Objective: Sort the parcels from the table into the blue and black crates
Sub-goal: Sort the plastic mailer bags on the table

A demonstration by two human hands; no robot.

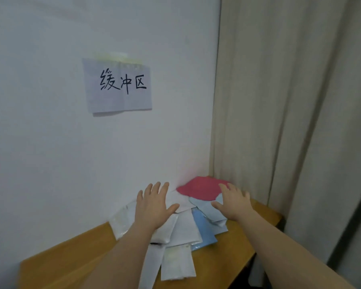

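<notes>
**A:** Parcels (181, 230) are heaped on the table (233, 245) in the corner, and neither crate is in shot. Left hand (152, 207) and right hand (233, 202) are both spread flat over the pile, holding nothing. Any tips?

**B:** I'd pinch just one by a free edge, like the red parcel (198, 189) on top, so the rest don't slide. The sign (118, 85) reads 缓冲区. I can't make out any parcel labels.

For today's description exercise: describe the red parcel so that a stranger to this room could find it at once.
Start at the wooden table in the corner where white wall meets beige curtain. A pile of flat parcels lies on it; the red parcel sits at the pile's far end, against the wall. It alone is red; its neighbours are white or pale blue.
</notes>
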